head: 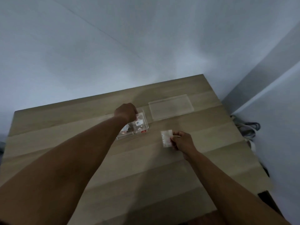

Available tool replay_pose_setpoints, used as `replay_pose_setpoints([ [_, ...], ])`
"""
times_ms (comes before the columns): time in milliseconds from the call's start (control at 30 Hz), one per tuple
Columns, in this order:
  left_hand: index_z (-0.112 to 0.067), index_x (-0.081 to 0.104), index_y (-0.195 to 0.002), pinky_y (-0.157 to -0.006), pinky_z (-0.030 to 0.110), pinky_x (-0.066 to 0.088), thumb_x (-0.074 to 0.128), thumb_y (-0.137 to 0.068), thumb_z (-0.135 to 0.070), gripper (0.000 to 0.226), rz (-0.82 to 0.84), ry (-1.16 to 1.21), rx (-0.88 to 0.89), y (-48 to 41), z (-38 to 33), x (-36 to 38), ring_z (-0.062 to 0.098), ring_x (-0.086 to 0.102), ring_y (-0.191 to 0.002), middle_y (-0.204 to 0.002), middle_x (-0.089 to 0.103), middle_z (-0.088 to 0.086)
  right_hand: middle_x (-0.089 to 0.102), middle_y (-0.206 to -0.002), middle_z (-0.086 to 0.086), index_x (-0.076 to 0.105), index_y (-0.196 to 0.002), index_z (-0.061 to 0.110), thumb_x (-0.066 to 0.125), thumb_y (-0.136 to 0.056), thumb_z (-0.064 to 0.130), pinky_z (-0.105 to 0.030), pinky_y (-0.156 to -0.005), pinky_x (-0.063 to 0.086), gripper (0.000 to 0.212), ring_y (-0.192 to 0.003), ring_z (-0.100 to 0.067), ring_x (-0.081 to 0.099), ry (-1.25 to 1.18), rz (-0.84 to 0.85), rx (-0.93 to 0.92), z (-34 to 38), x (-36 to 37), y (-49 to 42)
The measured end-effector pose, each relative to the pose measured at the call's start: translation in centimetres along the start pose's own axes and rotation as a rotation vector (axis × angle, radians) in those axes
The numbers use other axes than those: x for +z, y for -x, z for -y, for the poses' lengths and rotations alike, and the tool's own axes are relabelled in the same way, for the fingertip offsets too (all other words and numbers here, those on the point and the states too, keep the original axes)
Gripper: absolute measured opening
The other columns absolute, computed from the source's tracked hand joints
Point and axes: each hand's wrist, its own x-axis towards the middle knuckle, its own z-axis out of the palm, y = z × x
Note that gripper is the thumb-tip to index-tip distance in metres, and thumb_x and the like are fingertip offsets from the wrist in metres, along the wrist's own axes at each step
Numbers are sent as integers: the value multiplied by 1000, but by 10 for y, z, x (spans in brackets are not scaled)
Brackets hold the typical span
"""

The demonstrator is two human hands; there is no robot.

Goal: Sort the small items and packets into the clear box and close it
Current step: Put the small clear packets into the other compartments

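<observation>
The clear box (145, 127) stands open on the wooden table (146, 168), with several small items and packets inside. My left hand (126, 112) hovers over the box's far left part, fingers curled downward; what they hold is hidden. To the right of the box, my right hand (182, 140) pinches a small clear packet (166, 138) by its right edge, just above the table. The box's clear lid (170, 106) lies flat behind and to the right of the box.
The table ends at a white wall at the back and at its right edge. Grey cables (248, 127) lie on the floor past the right edge. A dark object (266, 198) shows at the table's near right corner.
</observation>
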Motion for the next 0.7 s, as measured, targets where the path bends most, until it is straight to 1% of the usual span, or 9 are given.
replay_pose_setpoints([
  [67, -27, 72, -105, -89, 35, 51, 69, -80, -17, 27, -20, -67, 13, 0, -2, 4, 25, 65, -109, -117, 71, 3, 57, -54, -6, 69, -96, -1, 57, -87, -2, -11, -31, 35, 15, -28, -2, 45, -28, -25, -11, 5, -1, -2],
  [133, -26, 69, -107, -88, 35, 50, 65, -81, -17, 28, -59, -139, 32, 0, -2, 8, 27, 64, -110, -117, 69, 5, 56, -53, -6, 68, -91, 2, 58, -88, 2, -14, -32, 37, 11, -31, -4, 46, -34, -35, -27, 12, -1, -5],
  [267, -21, 68, -110, -88, 38, 52, 66, -81, -17, 30, -90, -195, 70, 2, -2, 12, 30, 65, -108, -116, 69, 8, 58, -61, -8, 66, -80, 8, 60, -87, 7, -23, -46, 42, 10, -48, -16, 49, -34, -13, -63, 33, 5, -11],
  [333, -22, 67, -115, -89, 37, 51, 68, -81, -18, 34, -74, -159, 74, 3, 0, 12, 29, 64, -111, -119, 68, 7, 60, -65, -8, 65, -76, 12, 60, -87, 7, -25, -50, 43, 13, -54, -19, 53, -44, 15, -71, 45, 10, -14],
  [433, -23, 65, -121, -94, 36, 49, 72, -79, -21, 42, -71, -67, 73, 3, 9, 7, 26, 61, -116, -125, 66, 5, 60, -70, -8, 69, -91, 6, 59, -88, 7, -25, -52, 42, 11, -58, -18, 54, -14, 64, -111, 62, 21, -17],
  [500, -24, 66, -119, -98, 36, 48, 73, -80, -23, 40, -103, 13, 74, 5, 16, 0, 24, 59, -118, -127, 66, 3, 60, -68, -6, 70, -96, 5, 61, -87, 7, -23, -49, 39, 12, -56, -15, 51, 42, 70, -154, 72, 30, -20],
  [567, -26, 69, -116, -99, 36, 48, 70, -82, -26, 34, -179, 81, 66, 10, 23, -9, 22, 60, -118, -125, 68, 0, 61, -65, -3, 70, -92, 6, 63, -85, 6, -18, -42, 37, 10, -52, -11, 50, 83, 78, -195, 82, 42, -23],
  [633, -29, 72, -110, -97, 36, 50, 68, -81, -27, 29, -276, 173, 11, 16, 33, -16, 21, 63, -113, -120, 70, -3, 63, -66, -4, 69, -87, 8, 65, -83, 4, -15, -36, 38, 6, -50, -11, 52, 113, 102, -219, 91, 53, -26],
  [700, -29, 73, -107, -94, 34, 51, 67, -80, -24, 28, -351, 274, -73, 23, 51, -19, 20, 64, -110, -117, 71, -1, 66, -70, -10, 68, -76, 11, 67, -82, 5, -18, -39, 41, 9, -51, -13, 56, 198, 129, -250, 97, 67, -30],
])
